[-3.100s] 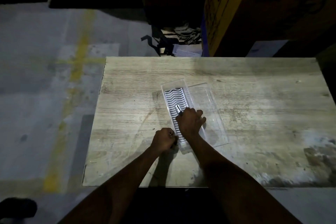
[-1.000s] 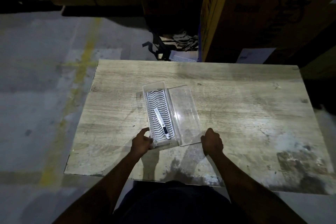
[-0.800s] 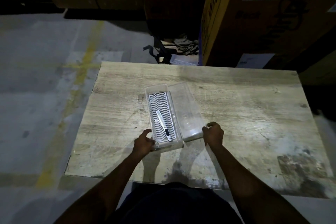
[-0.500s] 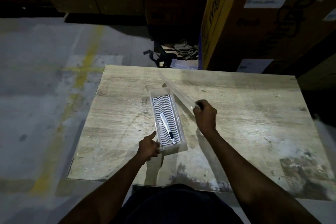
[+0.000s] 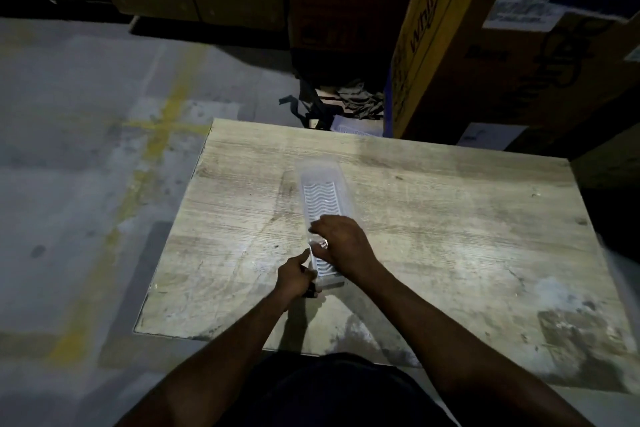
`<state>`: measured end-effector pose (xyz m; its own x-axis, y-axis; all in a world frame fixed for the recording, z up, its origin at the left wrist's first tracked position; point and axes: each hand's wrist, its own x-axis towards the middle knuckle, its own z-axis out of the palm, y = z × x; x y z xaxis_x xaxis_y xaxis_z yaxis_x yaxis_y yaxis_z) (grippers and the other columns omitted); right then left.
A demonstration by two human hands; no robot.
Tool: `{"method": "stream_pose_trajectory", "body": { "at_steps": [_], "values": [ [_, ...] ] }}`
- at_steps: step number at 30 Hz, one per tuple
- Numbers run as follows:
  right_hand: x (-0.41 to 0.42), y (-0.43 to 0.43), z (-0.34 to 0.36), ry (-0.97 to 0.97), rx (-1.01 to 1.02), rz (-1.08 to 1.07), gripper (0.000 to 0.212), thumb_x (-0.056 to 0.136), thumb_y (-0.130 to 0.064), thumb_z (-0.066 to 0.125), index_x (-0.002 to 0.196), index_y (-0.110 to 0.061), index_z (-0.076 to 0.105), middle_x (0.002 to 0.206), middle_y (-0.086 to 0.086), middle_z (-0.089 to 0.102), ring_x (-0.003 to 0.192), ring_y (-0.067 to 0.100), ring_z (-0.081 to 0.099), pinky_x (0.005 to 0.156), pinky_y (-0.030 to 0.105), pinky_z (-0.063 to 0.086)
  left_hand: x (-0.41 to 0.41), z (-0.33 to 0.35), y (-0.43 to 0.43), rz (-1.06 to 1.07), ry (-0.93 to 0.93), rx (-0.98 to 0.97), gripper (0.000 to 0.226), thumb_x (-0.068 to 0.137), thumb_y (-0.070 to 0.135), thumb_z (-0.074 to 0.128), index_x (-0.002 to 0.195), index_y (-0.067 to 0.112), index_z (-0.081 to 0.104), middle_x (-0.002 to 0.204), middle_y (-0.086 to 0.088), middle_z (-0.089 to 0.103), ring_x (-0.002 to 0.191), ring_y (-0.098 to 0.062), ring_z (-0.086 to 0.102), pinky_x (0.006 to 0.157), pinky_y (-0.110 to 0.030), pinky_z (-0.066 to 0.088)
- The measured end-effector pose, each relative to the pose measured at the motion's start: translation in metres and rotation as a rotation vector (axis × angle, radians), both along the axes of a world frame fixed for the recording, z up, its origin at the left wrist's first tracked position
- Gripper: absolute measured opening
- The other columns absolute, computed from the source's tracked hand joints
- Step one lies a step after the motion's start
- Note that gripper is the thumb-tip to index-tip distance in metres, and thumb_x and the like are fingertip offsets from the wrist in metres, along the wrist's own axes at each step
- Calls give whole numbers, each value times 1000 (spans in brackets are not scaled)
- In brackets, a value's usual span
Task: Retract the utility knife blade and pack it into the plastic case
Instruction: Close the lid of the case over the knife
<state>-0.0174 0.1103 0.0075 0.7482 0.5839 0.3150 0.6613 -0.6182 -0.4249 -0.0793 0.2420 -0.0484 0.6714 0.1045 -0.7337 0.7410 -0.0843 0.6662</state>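
A long clear plastic case (image 5: 322, 198) with a wavy grey-and-white liner lies lengthwise on the wooden table (image 5: 433, 218). Its clear lid is folded down over it. My right hand (image 5: 341, 241) lies palm-down on top of the lid, over the case's near half. My left hand (image 5: 296, 277) grips the case's near left corner, thumb up along its side. The utility knife is hidden under my right hand and the lid.
Large cardboard boxes (image 5: 502, 45) stand beyond the table's far right edge. Dark straps and scraps (image 5: 343, 102) lie on the floor behind the table. Grey concrete floor with yellow markings (image 5: 162, 128) lies to the left.
My right hand swung the open lid from the right up and over onto the case, and now rests on it. My left hand kept hold of the near left corner.
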Motion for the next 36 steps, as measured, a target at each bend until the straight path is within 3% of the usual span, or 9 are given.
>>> {"method": "stream_pose_trajectory", "body": {
  "at_steps": [6, 11, 19, 21, 23, 27, 30, 33, 36],
  "values": [
    [-29, -9, -15, 20, -57, 31, 17, 72, -21, 66, 79, -6, 69, 80, 10, 72, 79, 30, 69, 67, 37, 56, 0, -4, 1, -3, -23, 4, 47, 86, 0, 57, 131, 15, 53, 79, -17, 63, 55, -26, 66, 49, -33, 59],
    [-47, -16, -33, 126, -176, 42, 17, 72, -21, 58, 77, -9, 68, 81, 9, 69, 83, 29, 66, 69, 40, 54, 1, -6, 3, -89, -41, 139, 54, 84, 5, 55, 133, 28, 52, 82, -17, 69, 73, -27, 67, 76, -41, 61],
    [-62, -16, -53, 176, -159, 39, 16, 80, -18, 53, 75, -11, 67, 81, 7, 68, 84, 25, 63, 81, 40, 52, 0, 1, 2, -141, -57, 222, 57, 82, 1, 49, 132, 29, 52, 80, -7, 68, 81, -23, 66, 84, -35, 57],
    [-65, -20, -56, 181, -159, -4, 16, 82, -20, 56, 81, -14, 70, 84, 5, 71, 89, 24, 64, 91, 38, 51, -1, 4, 3, -117, -69, 216, 50, 83, 2, 49, 125, 26, 59, 81, -9, 69, 78, -22, 65, 79, -32, 57],
    [-67, -28, -56, 200, -92, -138, 11, 84, -23, 61, 87, -17, 70, 87, 2, 71, 90, 22, 62, 85, 36, 50, -3, 7, 3, -85, -54, 168, 44, 82, 1, 49, 119, 21, 63, 83, -16, 70, 72, -27, 66, 72, -35, 59],
    [-67, -56, -62, 379, 49, -495, 17, 90, -29, 56, 102, -21, 63, 100, 3, 63, 94, 23, 54, 77, 37, 45, -8, 25, 1, -31, -9, 46, 36, 85, 4, 51, 117, 18, 58, 69, -13, 63, 37, -12, 59, 33, -17, 43],
    [-59, -71, -65, 649, 144, -634, 22, 89, -21, 64, 109, -11, 60, 99, 9, 57, 90, 23, 58, 75, 32, 45, -10, 33, -1, -57, -8, 41, 40, 81, 4, 57, 118, 19, 56, 78, -16, 64, 33, -6, 55, 30, -11, 33],
    [-52, -77, -62, 867, 197, -723, 24, 87, -19, 66, 108, -11, 57, 90, 15, 65, 81, 30, 65, 75, 43, 54, -12, 30, -1, -82, -9, 39, 44, 80, 0, 60, 121, 16, 53, 79, -16, 62, 33, -4, 54, 30, -11, 32],
    [-51, -76, -60, 1016, 244, -773, 19, 88, -18, 64, 105, -13, 57, 74, 14, 70, 67, 29, 67, 68, 41, 54, -13, 28, -1, -100, -18, 63, 46, 80, -1, 62, 121, 16, 52, 80, -15, 59, 33, -2, 53, 30, -11, 32]
  ]
}}
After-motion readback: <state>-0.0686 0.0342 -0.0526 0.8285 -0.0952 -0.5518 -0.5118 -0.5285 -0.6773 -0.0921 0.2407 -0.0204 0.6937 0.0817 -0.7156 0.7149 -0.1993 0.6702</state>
